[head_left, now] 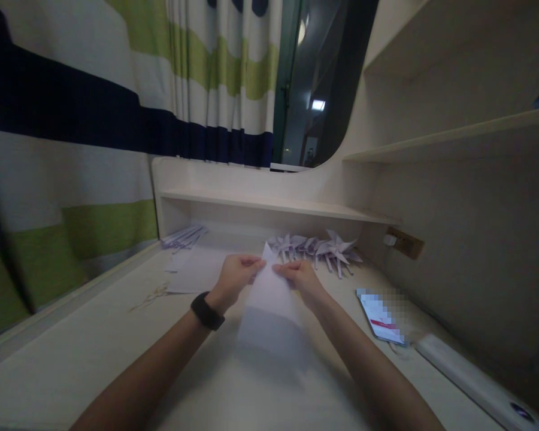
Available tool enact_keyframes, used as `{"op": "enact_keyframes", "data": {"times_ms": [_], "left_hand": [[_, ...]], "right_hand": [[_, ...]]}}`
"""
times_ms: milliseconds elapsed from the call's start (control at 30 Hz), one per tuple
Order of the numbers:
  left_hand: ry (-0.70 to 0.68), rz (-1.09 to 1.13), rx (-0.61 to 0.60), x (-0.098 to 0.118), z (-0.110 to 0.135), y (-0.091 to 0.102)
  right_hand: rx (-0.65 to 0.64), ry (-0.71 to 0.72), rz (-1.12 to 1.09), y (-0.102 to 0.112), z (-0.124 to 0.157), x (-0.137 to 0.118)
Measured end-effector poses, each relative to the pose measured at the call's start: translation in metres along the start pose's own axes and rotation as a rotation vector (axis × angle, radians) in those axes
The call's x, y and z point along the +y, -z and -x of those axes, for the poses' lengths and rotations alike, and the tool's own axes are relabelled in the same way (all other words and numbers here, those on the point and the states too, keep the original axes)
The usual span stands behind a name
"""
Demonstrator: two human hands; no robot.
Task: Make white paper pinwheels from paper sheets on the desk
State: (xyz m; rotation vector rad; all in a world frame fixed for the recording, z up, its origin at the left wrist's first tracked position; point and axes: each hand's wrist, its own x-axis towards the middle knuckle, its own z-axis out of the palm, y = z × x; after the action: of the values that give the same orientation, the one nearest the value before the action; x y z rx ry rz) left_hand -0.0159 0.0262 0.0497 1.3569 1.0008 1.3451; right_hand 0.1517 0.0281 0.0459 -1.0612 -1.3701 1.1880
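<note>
A white sheet of paper (272, 320) is held up over the desk, its upper end coming to a folded point and its lower edge blurred. My left hand (238, 275), with a dark band at the wrist, pinches the left side of the paper near that point. Opposite it, my right hand (300, 276) pinches the right side between thumb and fingers. Just beyond my hands lie several white paper pinwheels (336, 248), bunched against the back of the desk. A stack of white paper (195, 263) rests behind my left hand.
Rolled paper sticks (184, 236) lie at the back left, with thin scraps (150, 296) nearer. On the right are a phone (379, 317), a long white bar-shaped object (471, 377) and a wall socket (404, 242). Shelves (431, 137) overhang the right side; a curtain (103, 173) hangs left.
</note>
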Motion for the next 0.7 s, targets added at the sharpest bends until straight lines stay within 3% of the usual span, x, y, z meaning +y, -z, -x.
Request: {"op": "enact_keyframes", "data": {"times_ms": [133, 300, 467, 633, 700], "left_hand": [[0.003, 0.002, -0.071, -0.015, 0.004, 0.002], [0.063, 0.036, -0.061, -0.027, 0.004, 0.004], [0.085, 0.051, -0.027, -0.03, 0.0, 0.016], [0.189, 0.127, -0.181, -0.04, -0.004, 0.02], [0.187, 0.119, -0.159, -0.045, -0.004, 0.019]], "right_hand": [[0.0, -0.049, -0.005, 0.0, 0.009, 0.015], [-0.003, -0.103, -0.055, 0.002, 0.011, 0.032], [0.025, -0.043, -0.031, 0.003, 0.009, 0.042], [0.013, 0.01, 0.079, 0.001, 0.01, 0.047], [-0.004, 0.011, 0.095, 0.0, 0.01, 0.05]]}}
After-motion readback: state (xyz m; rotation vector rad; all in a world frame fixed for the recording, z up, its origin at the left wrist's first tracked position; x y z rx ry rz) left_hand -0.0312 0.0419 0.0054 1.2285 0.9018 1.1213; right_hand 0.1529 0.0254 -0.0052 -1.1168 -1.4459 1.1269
